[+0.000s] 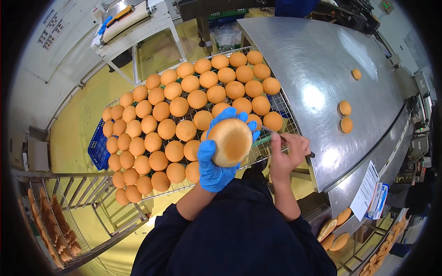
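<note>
Pale round bun with a brown centre [232, 143], above a metal wire rack [284, 106].
Blue-gloved left hand [216, 171] cups it; bare right hand [287, 154], apart, grips a thin dark-handled tool [312, 155]. Best to cup gently, glove clear of the tip.

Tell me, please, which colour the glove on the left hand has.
The glove on the left hand is bright blue; it shows best in the head view.
</note>
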Tool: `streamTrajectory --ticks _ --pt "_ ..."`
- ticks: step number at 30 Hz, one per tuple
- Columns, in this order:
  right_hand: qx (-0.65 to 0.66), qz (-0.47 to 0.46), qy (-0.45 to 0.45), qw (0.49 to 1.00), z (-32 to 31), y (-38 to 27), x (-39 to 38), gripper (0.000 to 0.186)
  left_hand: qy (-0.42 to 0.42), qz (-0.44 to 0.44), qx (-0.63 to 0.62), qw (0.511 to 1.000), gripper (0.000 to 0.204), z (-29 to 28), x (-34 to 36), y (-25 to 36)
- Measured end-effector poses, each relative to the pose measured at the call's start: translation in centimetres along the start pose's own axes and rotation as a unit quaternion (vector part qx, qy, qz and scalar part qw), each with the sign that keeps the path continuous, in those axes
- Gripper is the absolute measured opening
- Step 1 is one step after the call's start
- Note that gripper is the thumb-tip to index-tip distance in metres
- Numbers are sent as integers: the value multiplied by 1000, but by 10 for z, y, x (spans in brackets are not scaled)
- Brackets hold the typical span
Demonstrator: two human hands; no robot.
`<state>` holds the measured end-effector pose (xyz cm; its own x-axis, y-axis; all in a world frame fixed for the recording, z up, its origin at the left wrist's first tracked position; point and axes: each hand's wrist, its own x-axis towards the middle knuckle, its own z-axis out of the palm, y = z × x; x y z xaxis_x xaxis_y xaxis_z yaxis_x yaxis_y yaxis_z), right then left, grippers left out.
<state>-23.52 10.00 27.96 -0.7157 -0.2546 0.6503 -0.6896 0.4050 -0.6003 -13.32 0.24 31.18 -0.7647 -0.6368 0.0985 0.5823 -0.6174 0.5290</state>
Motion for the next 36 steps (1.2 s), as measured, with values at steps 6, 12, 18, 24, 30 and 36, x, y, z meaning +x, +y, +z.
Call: streamTrajectory --ticks 6,12,18,24,30,36 --pt "-6 -71 -40 997 -4 -18 -11 22 -7 -7 9 1000 79 2 -8 10" --pt "58 -145 -95 983 -22 -47 -10 18 -15 -12 -2 1000 77 -7 -3 8" --pt "15 -60 -51 997 0 -19 -4 23 -16 -5 -15 1000 70 -9 0 9" --pt "-48 -24 -32 998 12 -14 3 14 -12 -10 40 999 74 -5 2 6" --pt "48 -59 -56 996 -2 -28 -6 18 -29 1 43 999 71 -9 6 3" --pt "39 -35 -49 997 2 -25 -2 17 -47 15 102 994 72 -16 6 -1"
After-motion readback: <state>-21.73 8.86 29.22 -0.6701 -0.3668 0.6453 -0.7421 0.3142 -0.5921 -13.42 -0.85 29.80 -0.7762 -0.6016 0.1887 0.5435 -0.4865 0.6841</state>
